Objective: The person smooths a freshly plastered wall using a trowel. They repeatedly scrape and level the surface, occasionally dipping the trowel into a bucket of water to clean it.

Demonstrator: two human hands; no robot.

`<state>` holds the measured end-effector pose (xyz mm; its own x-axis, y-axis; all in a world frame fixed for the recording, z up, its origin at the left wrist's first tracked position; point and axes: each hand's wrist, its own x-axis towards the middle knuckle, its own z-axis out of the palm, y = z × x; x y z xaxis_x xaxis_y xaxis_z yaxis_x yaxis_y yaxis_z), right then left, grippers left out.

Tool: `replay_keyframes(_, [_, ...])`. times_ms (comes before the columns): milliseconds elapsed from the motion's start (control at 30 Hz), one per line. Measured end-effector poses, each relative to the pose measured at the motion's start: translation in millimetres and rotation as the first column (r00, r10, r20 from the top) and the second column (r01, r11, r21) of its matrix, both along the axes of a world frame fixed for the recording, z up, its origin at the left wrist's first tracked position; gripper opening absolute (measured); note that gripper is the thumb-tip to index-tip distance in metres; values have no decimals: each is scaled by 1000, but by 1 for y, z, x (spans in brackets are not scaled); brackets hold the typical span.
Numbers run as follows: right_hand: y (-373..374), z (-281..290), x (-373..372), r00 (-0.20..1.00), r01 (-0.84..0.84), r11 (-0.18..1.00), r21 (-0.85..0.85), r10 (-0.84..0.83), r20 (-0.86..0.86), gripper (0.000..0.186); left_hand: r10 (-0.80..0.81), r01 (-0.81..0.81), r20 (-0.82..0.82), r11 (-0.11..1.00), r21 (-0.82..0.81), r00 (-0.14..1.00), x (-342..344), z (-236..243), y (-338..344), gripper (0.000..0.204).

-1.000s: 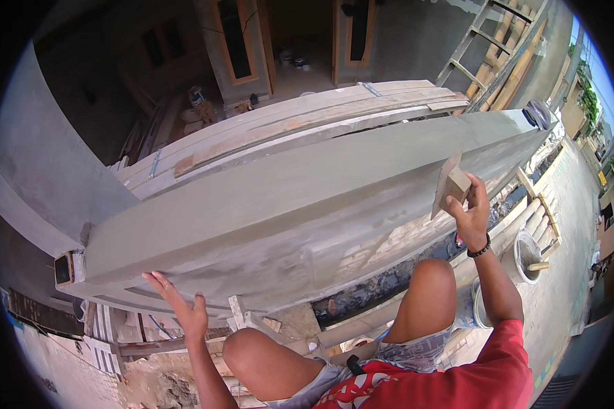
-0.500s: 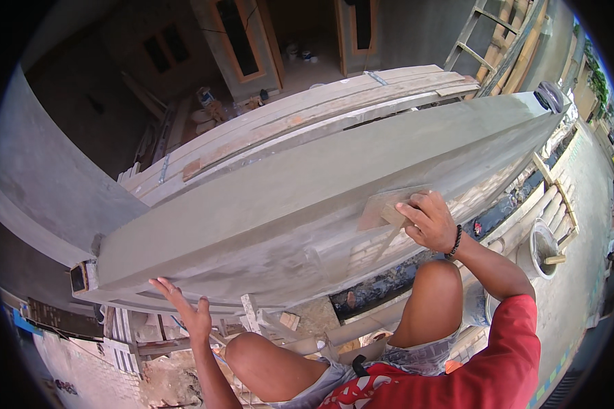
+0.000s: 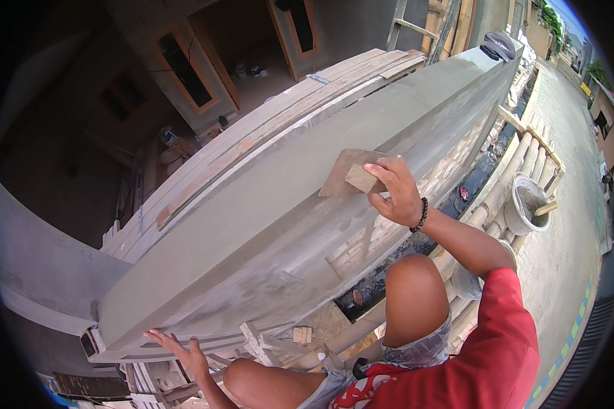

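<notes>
My right hand [image 3: 397,192] grips the block handle of a plastering float [image 3: 337,173], thumb and fingers closed round it. The float's flat, thin plate lies over the edge between the top and the street-side face of a long grey plastered wall [image 3: 239,235]. On that side face the plaster looks patchy and damp. My left hand [image 3: 184,351] is open, its fingers stretched out against the lower left part of the wall. Nothing shows in its fingers.
Wooden planks [image 3: 266,116] lie along the wall's far side. A bucket [image 3: 525,204] with a stick-like handle in it stands on bamboo poles [image 3: 494,198] at right. Below runs a dark, wet ditch [image 3: 389,267]. A dark rounded object [image 3: 498,46] sits at the wall's far end.
My right hand has lifted the float from the wall's side face up onto its upper edge. My left hand stays by the lower left of the wall. The view has turned to the right.
</notes>
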<state>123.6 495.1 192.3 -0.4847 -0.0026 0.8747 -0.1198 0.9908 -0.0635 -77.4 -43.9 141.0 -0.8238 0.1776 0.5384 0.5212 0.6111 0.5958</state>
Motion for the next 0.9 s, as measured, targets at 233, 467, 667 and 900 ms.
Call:
replay_keyframes(233, [9,-45,26,956,-101,988,113,65,287,56,-7,7,19,1000,24,1000,-3,-2,0,100])
replay_keyframes(467, [76,-13,34,939,124,770,-626,-294,-176,46,19,-20,7,999,35,1000,-5,-1,5,100])
replay_keyframes(667, [38,-71,34,991,110,952,-284,-83,106,54,17,-17,6,999,42,1000,-7,-6,-1,100])
replay_keyframes(900, [77,-33,20,889,-135,538,-832,-305,-341,45,20,-20,41,1000,-5,999,-5,0,-3,104])
